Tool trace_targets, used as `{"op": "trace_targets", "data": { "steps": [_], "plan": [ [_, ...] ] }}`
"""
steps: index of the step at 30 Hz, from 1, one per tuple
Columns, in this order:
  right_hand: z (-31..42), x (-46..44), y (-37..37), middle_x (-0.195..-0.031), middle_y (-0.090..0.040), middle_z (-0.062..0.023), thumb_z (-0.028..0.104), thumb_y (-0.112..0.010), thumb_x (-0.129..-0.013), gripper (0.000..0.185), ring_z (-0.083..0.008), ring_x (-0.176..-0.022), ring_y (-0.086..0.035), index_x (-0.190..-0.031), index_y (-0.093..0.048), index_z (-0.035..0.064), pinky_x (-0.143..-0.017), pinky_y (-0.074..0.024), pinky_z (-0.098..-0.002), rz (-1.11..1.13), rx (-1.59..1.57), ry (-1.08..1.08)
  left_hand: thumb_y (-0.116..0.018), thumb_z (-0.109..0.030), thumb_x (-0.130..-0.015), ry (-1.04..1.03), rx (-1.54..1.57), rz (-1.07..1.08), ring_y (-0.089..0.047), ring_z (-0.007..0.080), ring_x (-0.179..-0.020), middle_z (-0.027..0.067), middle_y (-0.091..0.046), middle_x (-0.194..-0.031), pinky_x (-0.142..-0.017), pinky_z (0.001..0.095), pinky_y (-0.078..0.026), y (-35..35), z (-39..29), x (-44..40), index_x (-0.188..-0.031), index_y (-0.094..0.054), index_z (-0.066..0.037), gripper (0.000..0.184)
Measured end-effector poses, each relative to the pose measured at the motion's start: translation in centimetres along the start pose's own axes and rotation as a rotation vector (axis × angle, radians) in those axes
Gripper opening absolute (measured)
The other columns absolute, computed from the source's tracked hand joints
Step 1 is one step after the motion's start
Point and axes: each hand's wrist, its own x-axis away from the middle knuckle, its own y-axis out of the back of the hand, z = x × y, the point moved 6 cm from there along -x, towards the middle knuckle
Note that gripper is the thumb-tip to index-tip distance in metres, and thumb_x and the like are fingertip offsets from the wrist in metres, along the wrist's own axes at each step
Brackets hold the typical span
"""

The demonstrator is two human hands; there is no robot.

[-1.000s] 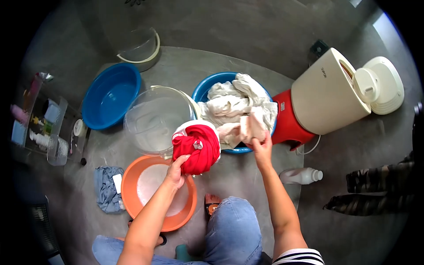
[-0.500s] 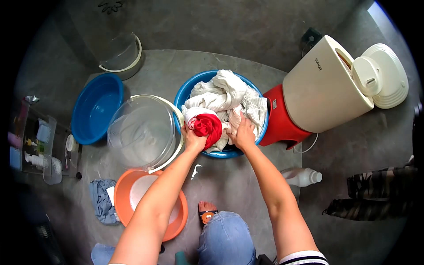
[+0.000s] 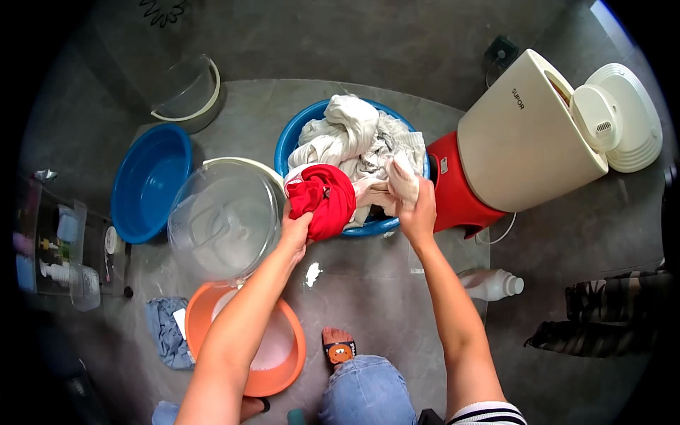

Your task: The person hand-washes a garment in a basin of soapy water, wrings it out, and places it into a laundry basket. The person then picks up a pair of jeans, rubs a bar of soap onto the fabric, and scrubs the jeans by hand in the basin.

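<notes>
My left hand (image 3: pixel 296 232) is closed on a bunched red cloth (image 3: pixel 327 202) with a white part, held over the front left edge of a blue basin (image 3: pixel 285 142). A heap of white clothes (image 3: pixel 347 131) fills that basin. At its front right, my right hand (image 3: pixel 419 211) grips a pale pink cloth (image 3: pixel 402 183) and lifts one end of it. The rest of the pale cloth runs down among the white clothes toward the red bundle.
Left of the basin are a clear bucket (image 3: pixel 223 219) and another blue basin (image 3: pixel 150 184). An orange basin (image 3: pixel 294 354) with sudsy water stands nearer, beside grey-blue cloth (image 3: pixel 168 333). Right are a red and cream SUPOR machine (image 3: pixel 524 134) and a white bottle (image 3: pixel 492 285).
Both hands have risen slightly out of the basin since half a second ago. The right hand has moved right and lifted the pale cloth; the red cloth looks more spread out.
</notes>
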Motion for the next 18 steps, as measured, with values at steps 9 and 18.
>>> {"op": "trace_targets", "data": {
  "steps": [9,18],
  "plan": [
    [-6.8,4.1,-5.6,-0.13,-0.05,-0.0173,0.032,-0.073,-0.08,0.062,-0.0357,-0.117,-0.053,-0.133,-0.051,0.008,-0.096,-0.0443,-0.0473,0.32,0.028,-0.164,-0.061,-0.007,-0.087,0.165,0.095,0.295,-0.064,0.0219,-0.107,0.0098,-0.06,-0.126,-0.085,0.0398,-0.057,-1.9,1.7,5.0,-0.138,-0.043,-0.009,0.054],
    [-8.8,8.6,-5.1,-0.146,-0.044,-0.0084,0.056,-0.045,-0.097,0.07,-0.0298,-0.128,-0.049,-0.148,-0.03,0.0102,-0.096,-0.0489,-0.0484,0.599,-1.067,-1.09,-0.075,-0.013,-0.073,-0.352,-1.043,0.305,-0.056,0.0309,-0.116,0.0155,-0.053,-0.128,-0.099,0.0382,-0.046,-11.2,-1.6,-1.1,-0.145,-0.035,-0.008,0.083]
  ]
}}
